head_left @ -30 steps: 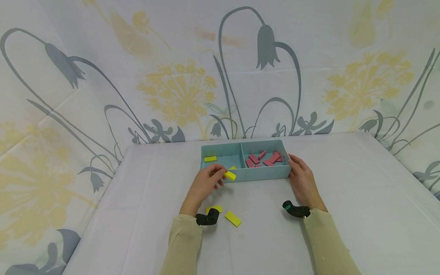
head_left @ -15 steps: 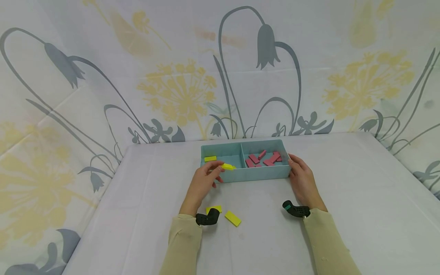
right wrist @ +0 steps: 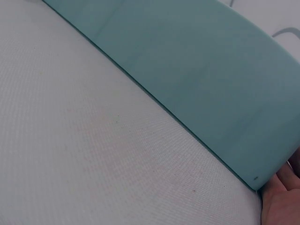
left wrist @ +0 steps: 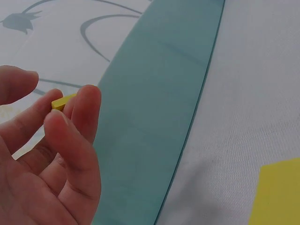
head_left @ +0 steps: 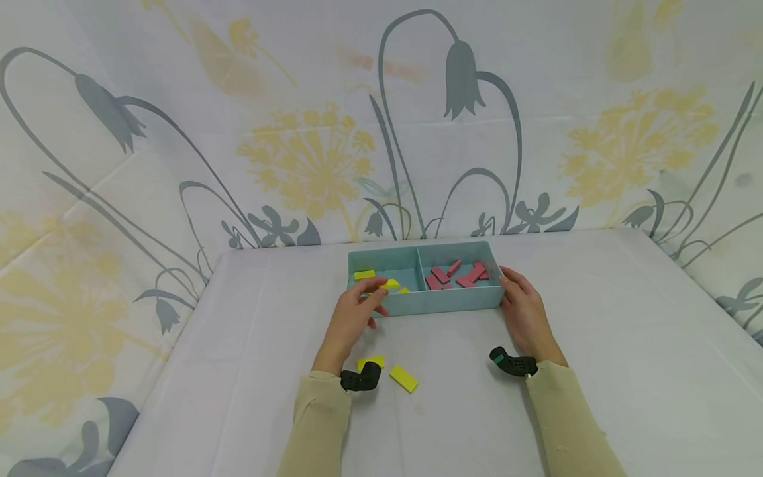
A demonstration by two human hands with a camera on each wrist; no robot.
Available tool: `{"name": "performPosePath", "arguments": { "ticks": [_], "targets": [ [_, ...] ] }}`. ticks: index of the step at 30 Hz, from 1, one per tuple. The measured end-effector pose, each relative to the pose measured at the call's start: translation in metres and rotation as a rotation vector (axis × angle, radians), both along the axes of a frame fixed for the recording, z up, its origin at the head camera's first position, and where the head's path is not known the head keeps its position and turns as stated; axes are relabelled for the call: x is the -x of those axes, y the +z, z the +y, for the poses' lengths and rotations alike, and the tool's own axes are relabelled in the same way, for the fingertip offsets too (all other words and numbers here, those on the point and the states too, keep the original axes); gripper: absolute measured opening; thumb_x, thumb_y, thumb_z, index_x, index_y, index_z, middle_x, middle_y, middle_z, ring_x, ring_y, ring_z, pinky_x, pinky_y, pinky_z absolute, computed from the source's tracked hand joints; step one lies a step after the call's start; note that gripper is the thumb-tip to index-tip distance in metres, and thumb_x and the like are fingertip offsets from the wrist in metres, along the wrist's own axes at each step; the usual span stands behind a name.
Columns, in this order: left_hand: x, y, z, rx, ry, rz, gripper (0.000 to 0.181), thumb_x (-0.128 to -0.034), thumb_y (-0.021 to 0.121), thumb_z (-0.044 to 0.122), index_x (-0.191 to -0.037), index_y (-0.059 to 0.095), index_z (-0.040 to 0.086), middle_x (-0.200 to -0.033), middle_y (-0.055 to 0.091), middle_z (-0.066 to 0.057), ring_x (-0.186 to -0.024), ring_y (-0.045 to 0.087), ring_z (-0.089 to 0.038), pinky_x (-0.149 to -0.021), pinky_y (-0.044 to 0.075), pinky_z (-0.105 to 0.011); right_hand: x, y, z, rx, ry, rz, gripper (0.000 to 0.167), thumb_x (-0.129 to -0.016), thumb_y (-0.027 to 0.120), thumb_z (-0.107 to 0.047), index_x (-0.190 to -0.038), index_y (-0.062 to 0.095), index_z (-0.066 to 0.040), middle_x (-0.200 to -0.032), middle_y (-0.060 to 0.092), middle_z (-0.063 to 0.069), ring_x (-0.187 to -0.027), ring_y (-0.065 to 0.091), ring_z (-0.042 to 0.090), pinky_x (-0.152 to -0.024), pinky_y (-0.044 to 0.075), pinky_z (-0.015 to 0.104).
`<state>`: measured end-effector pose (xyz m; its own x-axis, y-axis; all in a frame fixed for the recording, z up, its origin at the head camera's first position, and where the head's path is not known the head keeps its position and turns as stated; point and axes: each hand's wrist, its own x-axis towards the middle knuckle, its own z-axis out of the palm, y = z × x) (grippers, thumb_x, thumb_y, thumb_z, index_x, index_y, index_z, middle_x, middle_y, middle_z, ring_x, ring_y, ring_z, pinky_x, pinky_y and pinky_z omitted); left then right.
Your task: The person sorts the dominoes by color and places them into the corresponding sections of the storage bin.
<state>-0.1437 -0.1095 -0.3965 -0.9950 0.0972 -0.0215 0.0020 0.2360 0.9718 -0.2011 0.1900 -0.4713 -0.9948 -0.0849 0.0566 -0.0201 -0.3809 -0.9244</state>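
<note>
A pale teal two-compartment box (head_left: pixel 441 303) stands at the back of the table. My left hand (head_left: pixel 350 321) is over the front wall of its left compartment and pinches a yellow block (left wrist: pixel 63 101) between thumb and fingertips. Other yellow blocks (head_left: pixel 365 275) lie inside that compartment, partly hidden by the hand and the front wall. My right hand (head_left: pixel 526 315) rests against the outside of the box's right end, with fingers reaching along that wall. In the right wrist view only part of this hand shows, beyond the box corner.
Several dark pink blocks (head_left: pixel 441 275) lie loose in the right compartment. On the white tablecloth in front of the box are two yellow blocks (head_left: pixel 404 379), one partly behind the left wrist camera (head_left: pixel 361 377). A flower-patterned cloth (head_left: pixel 316 152) hangs behind the table.
My left hand has carried the yellow block up from before the front wall and over into the left compartment, where the block is now lower. The right hand and the box have stayed in place.
</note>
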Motion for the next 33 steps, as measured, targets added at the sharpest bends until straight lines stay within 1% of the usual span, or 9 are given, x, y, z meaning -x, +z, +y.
{"name": "performPosePath", "arguments": {
  "ticks": [5,8,12,14,16,20,23,27,33],
  "targets": [
    [0.001,-0.001,0.001,0.014,0.003,-0.017,0.036,-0.0925,0.049,0.026,-0.124,0.051,0.01,-0.114,0.055,-0.013,-0.089,0.057,-0.035,-0.056,0.046,-0.026,0.0,0.0,0.0,-0.004,0.002,-0.002,0.056,-0.095,0.043,-0.025,-0.139,0.019,-0.001,-0.144,0.015,0.013,-0.132,0.016,0.024,-0.106,0.022,0.027],
    [0.007,-0.01,-0.001,0.024,-0.002,-0.019,0.037,-0.0918,0.05,0.027,-0.126,0.05,0.012,-0.114,0.055,-0.011,-0.088,0.057,-0.036,-0.052,0.046,-0.026,0.0,0.0,0.0,-0.008,0.003,-0.002,0.056,-0.095,0.043,-0.025,-0.139,0.019,-0.001,-0.144,0.014,0.013,-0.132,0.016,0.024,-0.106,0.02,0.028],
    [0.017,-0.027,-0.003,0.039,-0.018,0.0,0.036,-0.0905,0.052,0.03,-0.125,0.051,0.018,-0.112,0.056,-0.007,-0.085,0.058,-0.035,-0.051,0.046,-0.029,0.001,0.0,0.0,-0.01,0.006,0.002,0.056,-0.095,0.043,-0.025,-0.139,0.019,-0.001,-0.144,0.014,0.013,-0.132,0.016,0.024,-0.106,0.02,0.029],
    [0.019,-0.033,-0.003,0.06,-0.022,0.013,0.036,-0.09,0.052,0.032,-0.124,0.052,0.021,-0.111,0.057,-0.004,-0.083,0.059,-0.032,-0.052,0.048,-0.031,0.001,-0.001,0.0,-0.011,0.005,0.0,0.056,-0.095,0.043,-0.025,-0.139,0.02,-0.002,-0.144,0.014,0.013,-0.132,0.016,0.024,-0.106,0.02,0.029],
    [0.02,-0.037,-0.003,0.088,-0.027,0.029,0.035,-0.0899,0.052,0.033,-0.124,0.051,0.023,-0.111,0.057,-0.002,-0.081,0.059,-0.03,-0.053,0.048,-0.034,0.001,-0.001,0.0,-0.011,0.003,-0.002,0.056,-0.095,0.043,-0.025,-0.139,0.02,-0.002,-0.144,0.014,0.013,-0.132,0.016,0.023,-0.106,0.02,0.029],
    [0.02,-0.038,-0.002,0.146,-0.026,0.042,0.036,-0.0895,0.051,0.036,-0.124,0.05,0.026,-0.097,0.062,-0.002,-0.069,0.058,-0.032,-0.054,0.048,-0.035,0.0,0.0,0.0,-0.016,-0.002,-0.003,0.056,-0.094,0.044,-0.025,-0.139,0.02,-0.002,-0.144,0.015,0.012,-0.132,0.017,0.023,-0.106,0.02,0.029],
    [0.019,-0.038,-0.002,0.186,-0.019,0.028,0.038,-0.0889,0.051,0.039,-0.125,0.049,0.029,-0.083,0.065,-0.006,-0.06,0.054,-0.036,-0.055,0.046,-0.033,0.0,0.0,0.0,-0.019,-0.003,-0.008,0.056,-0.094,0.044,-0.026,-0.14,0.02,-0.002,-0.144,0.015,0.012,-0.131,0.017,0.022,-0.106,0.019,0.029],
    [0.019,-0.037,-0.002,0.209,-0.012,0.012,0.04,-0.0883,0.051,0.041,-0.126,0.048,0.03,-0.081,0.066,-0.007,-0.057,0.053,-0.036,-0.055,0.044,-0.031,-0.001,0.001,0.0,-0.027,-0.005,-0.024,0.057,-0.094,0.045,-0.027,-0.14,0.02,-0.003,-0.144,0.014,0.01,-0.131,0.018,0.02,-0.106,0.019,0.03],
    [0.02,-0.038,-0.002,0.203,-0.012,0.008,0.041,-0.0879,0.051,0.043,-0.126,0.048,0.029,-0.08,0.065,-0.005,-0.057,0.054,-0.033,-0.056,0.045,-0.031,-0.002,0.001,0.0,-0.027,-0.007,-0.032,0.057,-0.094,0.045,-0.027,-0.14,0.021,-0.004,-0.144,0.014,0.01,-0.131,0.019,0.02,-0.106,0.019,0.03]
  ]
}}
